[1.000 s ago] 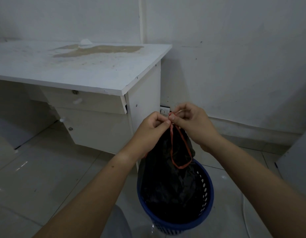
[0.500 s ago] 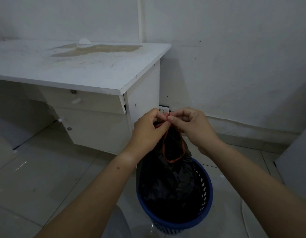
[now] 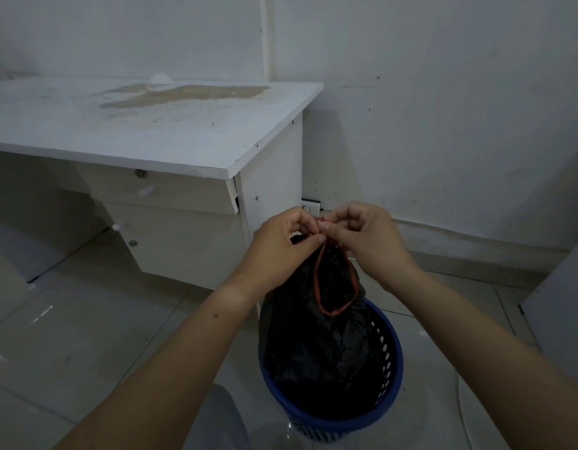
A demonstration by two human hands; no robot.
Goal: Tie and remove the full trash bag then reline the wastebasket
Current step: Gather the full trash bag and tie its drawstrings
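Black crinkled plastic trash bag [image 3: 317, 336]: uniform black, no print. Thin drawstring loop [image 3: 334, 280] on the bag: red-orange. Round perforated plastic wastebasket [image 3: 390, 362]: blue, wall patterned with rows of small oval holes. Flat-topped wooden desk [image 3: 171, 141]: white, with an irregular tan-brown stain on its top. Wall: plain white with dark specks. Floor tiles: glossy off-white.

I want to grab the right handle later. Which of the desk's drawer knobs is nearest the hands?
The lower white knob, on the cabinet front below the drawer; the upper knob sits higher, farther from the left hand.
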